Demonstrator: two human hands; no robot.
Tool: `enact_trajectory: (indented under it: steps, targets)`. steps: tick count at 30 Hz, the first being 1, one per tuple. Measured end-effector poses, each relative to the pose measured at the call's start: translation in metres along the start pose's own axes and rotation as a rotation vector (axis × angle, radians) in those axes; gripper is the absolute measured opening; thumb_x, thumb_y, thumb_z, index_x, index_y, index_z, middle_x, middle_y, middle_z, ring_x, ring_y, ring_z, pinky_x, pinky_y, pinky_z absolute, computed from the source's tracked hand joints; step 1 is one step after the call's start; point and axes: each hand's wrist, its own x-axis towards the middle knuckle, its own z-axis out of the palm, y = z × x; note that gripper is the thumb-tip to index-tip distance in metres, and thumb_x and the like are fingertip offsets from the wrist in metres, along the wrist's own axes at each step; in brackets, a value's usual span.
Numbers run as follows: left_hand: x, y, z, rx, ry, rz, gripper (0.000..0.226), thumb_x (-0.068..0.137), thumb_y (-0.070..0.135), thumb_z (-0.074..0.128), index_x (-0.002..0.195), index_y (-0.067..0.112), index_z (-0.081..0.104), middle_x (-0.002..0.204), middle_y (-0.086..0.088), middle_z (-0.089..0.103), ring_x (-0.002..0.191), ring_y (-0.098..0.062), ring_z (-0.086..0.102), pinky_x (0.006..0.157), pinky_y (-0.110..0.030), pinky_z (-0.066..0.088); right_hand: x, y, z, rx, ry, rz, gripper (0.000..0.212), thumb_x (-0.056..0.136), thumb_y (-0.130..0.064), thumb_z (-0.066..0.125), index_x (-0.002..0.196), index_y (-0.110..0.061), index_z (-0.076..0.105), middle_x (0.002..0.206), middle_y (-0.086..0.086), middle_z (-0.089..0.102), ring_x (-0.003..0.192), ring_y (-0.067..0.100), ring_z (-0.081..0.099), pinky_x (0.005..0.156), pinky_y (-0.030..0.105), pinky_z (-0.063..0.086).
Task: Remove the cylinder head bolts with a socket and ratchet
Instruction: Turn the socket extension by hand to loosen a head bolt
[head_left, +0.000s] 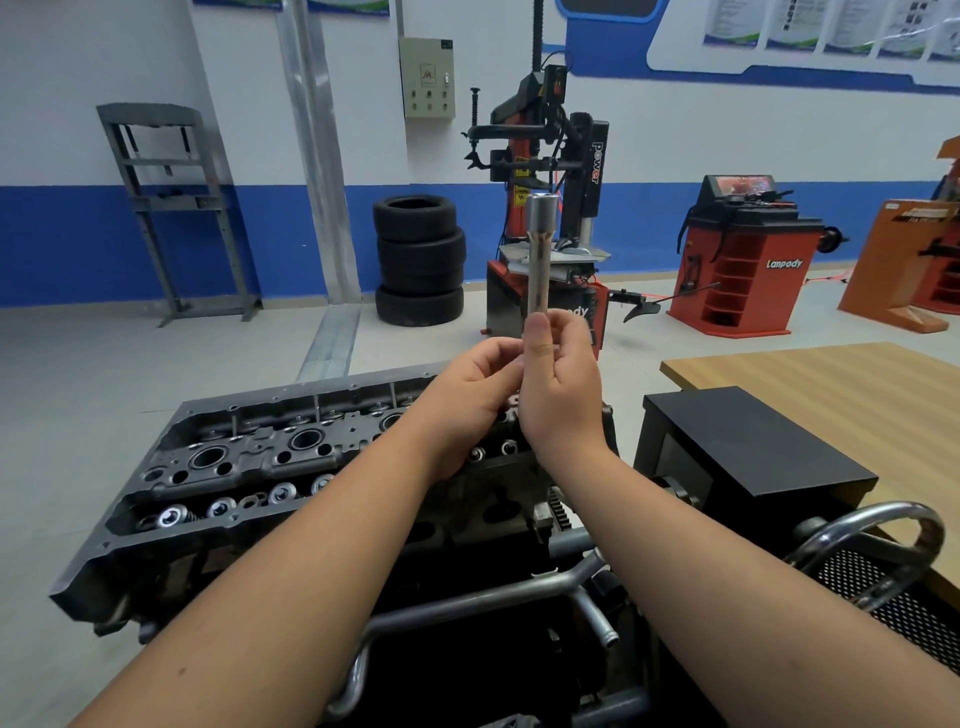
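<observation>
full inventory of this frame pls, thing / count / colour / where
long socket: 1, silver, held upright above the cylinder head
cylinder head: 1, dark grey, on the stand in the foreground
tyres: stack of 4, black, floor by the back wall
tyre changer: 1, red and black, behind the socket
wheel balancer: 1, red, right of the tyre changer
shop press frame: 1, grey, left, by the wall
control box: 1, beige, on the wall
black box: 1, right of the head
wooden table: 1, light brown, right
left hand: 1, fingers at the socket's lower end
right hand: 1, grips the socket's lower end
</observation>
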Motion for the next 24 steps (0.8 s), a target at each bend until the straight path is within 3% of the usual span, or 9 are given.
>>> enact_trajectory:
  steps: [3,6,8,11,15,19,22,24]
  targets:
    - [-0.0001,-0.0003,-0.0006,-0.010,0.004,0.006,0.025,0.102,0.028,0.060,0.123,0.015,0.065,0.109,0.004,0.078,0.104,-0.012,0.072,0.093,-0.030,0.058,-0.0009,0.0002,-0.0012,-0.007,-0.004,-0.020,0.019,0.096,-0.055,0.050,0.095,-0.037,0.045,0.091,-0.011,0.058,0.082,0.001,0.060,0.070,0.015,0.047]
    - [-0.0005,0.0014,-0.0004,0.010,-0.022,-0.003,0.024,0.105,0.033,0.055,0.121,0.022,0.070,0.111,0.002,0.078,0.106,-0.016,0.072,0.094,-0.036,0.057,0.0002,0.0022,-0.0011,-0.044,-0.002,-0.052,0.013,0.102,-0.045,0.047,0.092,-0.036,0.048,0.090,-0.008,0.058,0.085,0.002,0.058,0.073,0.015,0.044]
    - [-0.0001,0.0021,0.0001,0.020,-0.019,-0.017,0.027,0.109,0.034,0.047,0.117,0.026,0.071,0.112,0.003,0.077,0.106,-0.019,0.070,0.097,-0.042,0.055,0.0012,0.0032,-0.0009,-0.065,-0.008,-0.052,0.023,0.105,-0.041,0.040,0.093,-0.028,0.055,0.093,-0.007,0.057,0.089,-0.004,0.053,0.074,0.007,0.038]
    - [0.0004,0.0002,0.0006,-0.001,-0.026,-0.018,0.025,0.109,0.029,0.046,0.119,0.025,0.068,0.110,0.005,0.077,0.104,-0.012,0.070,0.097,-0.036,0.056,0.0013,0.0031,-0.0009,-0.050,-0.005,-0.011,0.030,0.107,-0.040,0.035,0.096,-0.026,0.059,0.097,-0.007,0.059,0.093,-0.007,0.054,0.075,0.006,0.039]
    - [0.0007,-0.0017,-0.0007,0.013,-0.005,-0.006,0.027,0.105,0.028,0.057,0.127,0.014,0.064,0.113,-0.001,0.077,0.107,-0.015,0.072,0.091,-0.029,0.058,-0.0003,0.0014,-0.0012,-0.022,-0.014,-0.002,0.028,0.099,-0.054,0.047,0.103,-0.027,0.054,0.095,-0.007,0.061,0.088,0.005,0.061,0.077,0.020,0.048]
    - [-0.0003,-0.0003,-0.0013,0.017,-0.001,-0.013,0.027,0.103,0.031,0.059,0.126,0.018,0.066,0.112,0.001,0.077,0.109,-0.018,0.072,0.094,-0.036,0.058,-0.0010,0.0016,-0.0012,-0.033,-0.021,-0.024,0.017,0.101,-0.048,0.050,0.094,-0.032,0.051,0.089,-0.005,0.061,0.083,0.011,0.062,0.074,0.026,0.051]
    - [-0.0009,0.0018,-0.0001,0.010,-0.003,-0.032,0.030,0.108,0.035,0.049,0.125,0.020,0.068,0.115,-0.006,0.076,0.111,-0.028,0.069,0.100,-0.048,0.054,0.0010,0.0036,-0.0008,-0.056,-0.020,-0.037,0.033,0.105,-0.042,0.040,0.091,-0.019,0.060,0.092,-0.001,0.060,0.087,0.004,0.056,0.075,0.017,0.043]
    - [-0.0006,0.0022,0.0010,0.006,-0.008,-0.032,0.031,0.109,0.033,0.046,0.124,0.018,0.069,0.113,-0.006,0.076,0.104,-0.024,0.068,0.099,-0.047,0.054,0.0011,0.0033,-0.0002,-0.063,-0.022,-0.019,0.040,0.107,-0.039,0.037,0.095,-0.011,0.063,0.097,0.002,0.062,0.091,0.004,0.056,0.078,0.018,0.044]
